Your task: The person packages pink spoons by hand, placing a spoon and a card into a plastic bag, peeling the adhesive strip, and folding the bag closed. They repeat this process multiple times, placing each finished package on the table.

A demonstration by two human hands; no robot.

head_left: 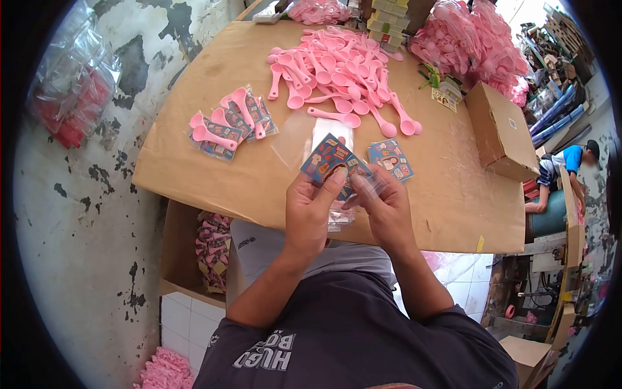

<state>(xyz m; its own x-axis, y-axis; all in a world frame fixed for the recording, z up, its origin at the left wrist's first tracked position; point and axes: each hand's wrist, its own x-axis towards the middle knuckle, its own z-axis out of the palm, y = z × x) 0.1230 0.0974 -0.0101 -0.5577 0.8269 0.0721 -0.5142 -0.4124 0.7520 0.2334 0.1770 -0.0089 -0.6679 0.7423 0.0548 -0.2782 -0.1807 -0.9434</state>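
Note:
My left hand (310,206) pinches a blue printed card (327,157) with colourful drawings, its thumb lying across the front. My right hand (391,206), close beside it, has its fingers closed on a clear plastic bag (368,187) that overlaps the card's right corner. Another stack of printed cards (391,159) lies just beyond my right hand. Under and behind my hands are clear plastic bags (332,131) on the table. A single pink spoon (334,117) rests across their far end.
A big heap of pink measuring spoons (343,65) covers the far middle of the cardboard-topped table (214,71). Bagged cards with spoons (233,123) lie at left. A cardboard box (499,129) stands at the right edge, near bulging bags of spoons (466,45). Another person (564,168) sits far right.

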